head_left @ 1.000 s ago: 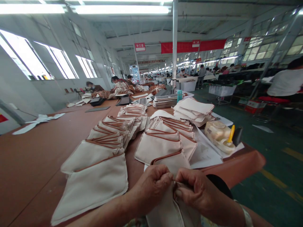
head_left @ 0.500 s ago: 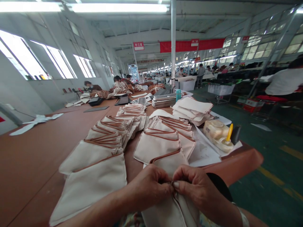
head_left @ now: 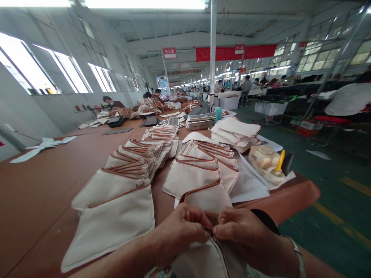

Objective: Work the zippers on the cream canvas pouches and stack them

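Low in front of me, my left hand [head_left: 184, 231] and my right hand [head_left: 245, 233] pinch the brown edge of a cream fabric piece [head_left: 203, 260], fingertips close together. A brown-trimmed seam runs down from the pinch; whatever lies under the fingers is hidden. Just beyond my hands, more cream pieces with brown edging [head_left: 194, 173] lie in an overlapping pile. Left of my left hand a second fanned row of cream pieces [head_left: 113, 224] stretches away along the brown table [head_left: 43, 193].
On the right stand a whitish plastic container [head_left: 263, 156] with a yellow-handled tool [head_left: 280, 160] in it, white paper [head_left: 252, 185] and a stack of cream panels [head_left: 234, 131]. A blue can [head_left: 218, 114] is farther back. A metal post [head_left: 213, 58] rises behind; people work beyond.
My hands have shifted slightly, the fingertips moving a little lower along the brown edge. The grip of both stays on the cream fabric piece. My view has tilted slightly.
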A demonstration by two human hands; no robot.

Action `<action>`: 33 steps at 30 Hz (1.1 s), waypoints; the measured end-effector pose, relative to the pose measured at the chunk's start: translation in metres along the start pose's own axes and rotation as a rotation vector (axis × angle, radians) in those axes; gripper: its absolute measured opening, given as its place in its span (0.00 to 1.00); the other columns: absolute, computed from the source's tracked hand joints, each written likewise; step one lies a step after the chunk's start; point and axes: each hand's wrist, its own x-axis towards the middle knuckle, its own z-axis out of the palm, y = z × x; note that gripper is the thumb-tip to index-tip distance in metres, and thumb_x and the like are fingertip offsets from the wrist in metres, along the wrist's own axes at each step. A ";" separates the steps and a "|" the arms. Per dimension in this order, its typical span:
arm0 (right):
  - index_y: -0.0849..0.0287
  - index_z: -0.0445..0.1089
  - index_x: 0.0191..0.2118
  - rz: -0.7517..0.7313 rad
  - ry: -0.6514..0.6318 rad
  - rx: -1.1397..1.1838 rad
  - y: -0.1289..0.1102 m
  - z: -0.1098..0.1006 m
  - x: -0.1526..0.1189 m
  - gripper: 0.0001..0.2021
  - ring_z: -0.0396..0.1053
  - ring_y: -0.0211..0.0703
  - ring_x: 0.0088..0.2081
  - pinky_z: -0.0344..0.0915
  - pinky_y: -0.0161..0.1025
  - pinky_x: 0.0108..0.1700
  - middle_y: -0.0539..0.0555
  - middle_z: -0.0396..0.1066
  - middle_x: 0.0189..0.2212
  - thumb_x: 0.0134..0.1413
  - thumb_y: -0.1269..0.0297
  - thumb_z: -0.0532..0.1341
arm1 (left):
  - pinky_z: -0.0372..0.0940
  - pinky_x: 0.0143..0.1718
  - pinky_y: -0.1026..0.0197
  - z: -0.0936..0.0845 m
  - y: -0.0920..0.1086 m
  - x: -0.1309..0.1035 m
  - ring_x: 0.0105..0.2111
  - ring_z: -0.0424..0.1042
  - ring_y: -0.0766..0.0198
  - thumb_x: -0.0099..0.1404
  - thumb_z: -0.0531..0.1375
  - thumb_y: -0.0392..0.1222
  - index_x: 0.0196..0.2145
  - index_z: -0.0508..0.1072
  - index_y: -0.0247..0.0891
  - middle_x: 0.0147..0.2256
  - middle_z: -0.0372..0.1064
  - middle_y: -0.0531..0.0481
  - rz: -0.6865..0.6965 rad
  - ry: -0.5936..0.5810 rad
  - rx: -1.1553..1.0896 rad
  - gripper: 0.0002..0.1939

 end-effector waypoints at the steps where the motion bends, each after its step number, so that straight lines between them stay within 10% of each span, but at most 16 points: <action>1: 0.61 0.70 0.29 -0.022 0.009 -0.046 0.001 -0.001 -0.001 0.16 0.58 0.39 0.29 0.58 0.34 0.29 0.50 0.61 0.26 0.58 0.51 0.62 | 0.46 0.17 0.67 0.001 0.001 0.000 0.17 0.53 0.71 0.47 0.61 0.40 0.26 0.73 0.31 0.18 0.61 0.54 -0.018 0.002 -0.066 0.09; 9: 0.57 0.71 0.42 -0.368 -0.010 -0.479 -0.002 -0.009 -0.015 0.10 0.65 0.44 0.35 0.62 0.38 0.37 0.56 0.69 0.35 0.64 0.59 0.56 | 0.48 0.21 0.68 -0.001 0.000 0.001 0.20 0.52 0.73 0.50 0.70 0.55 0.24 0.69 0.31 0.21 0.60 0.54 0.109 -0.050 -0.080 0.23; 13: 0.57 0.66 0.46 -0.143 0.132 -0.297 -0.010 -0.011 -0.015 0.15 0.64 0.42 0.35 0.61 0.36 0.37 0.52 0.66 0.32 0.68 0.54 0.49 | 0.47 0.22 0.68 -0.003 0.005 -0.004 0.21 0.50 0.72 0.53 0.67 0.55 0.24 0.69 0.32 0.21 0.59 0.55 0.212 -0.013 0.083 0.21; 19: 0.61 0.63 0.26 0.012 -0.130 -0.343 -0.028 -0.020 -0.001 0.22 0.49 0.34 0.26 0.46 0.33 0.25 0.46 0.52 0.23 0.65 0.49 0.53 | 0.50 0.23 0.66 -0.003 0.010 -0.008 0.23 0.53 0.70 0.55 0.62 0.48 0.24 0.67 0.34 0.23 0.61 0.53 0.218 0.006 0.239 0.15; 26: 0.63 0.71 0.33 -0.117 -0.115 -0.424 -0.025 -0.019 -0.003 0.08 0.57 0.35 0.27 0.53 0.31 0.29 0.47 0.63 0.26 0.60 0.65 0.60 | 0.50 0.23 0.67 -0.007 0.014 -0.012 0.23 0.53 0.70 0.57 0.58 0.41 0.25 0.68 0.33 0.22 0.59 0.54 0.301 0.003 0.385 0.08; 33: 0.62 0.64 0.28 -0.116 -0.234 -0.362 -0.030 -0.022 0.006 0.17 0.50 0.33 0.26 0.48 0.30 0.26 0.45 0.53 0.23 0.64 0.54 0.57 | 0.52 0.24 0.69 0.003 0.014 -0.010 0.23 0.58 0.70 0.58 0.58 0.35 0.25 0.71 0.33 0.22 0.62 0.54 0.517 0.144 0.701 0.06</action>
